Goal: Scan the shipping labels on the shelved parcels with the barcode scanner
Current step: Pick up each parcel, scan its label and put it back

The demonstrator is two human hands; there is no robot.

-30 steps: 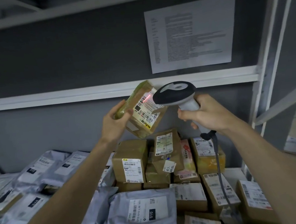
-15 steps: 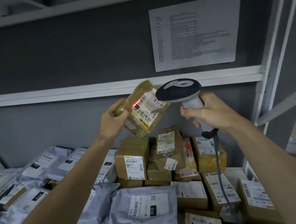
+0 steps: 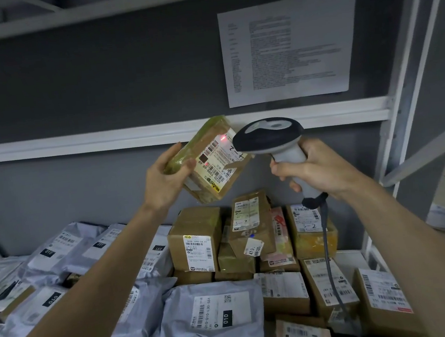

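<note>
Nearest, grey plastic mailers [image 3: 212, 313] and taped cardboard boxes [image 3: 195, 237] crowd the shelf. Above them, the left hand [image 3: 166, 179] grips a small tape-wrapped parcel [image 3: 209, 160], tilted with its long axis rising to the right and its label [image 3: 219, 161] facing the barcode scanner [image 3: 273, 141]. The right hand [image 3: 312, 168] grips the scanner's smooth grey handle, head aimed left, a red dot on the label.

shelf deck: parcels [image 3: 196, 239] packed | above: open, seemingly to crossbar [image 3: 76, 144]
</note>
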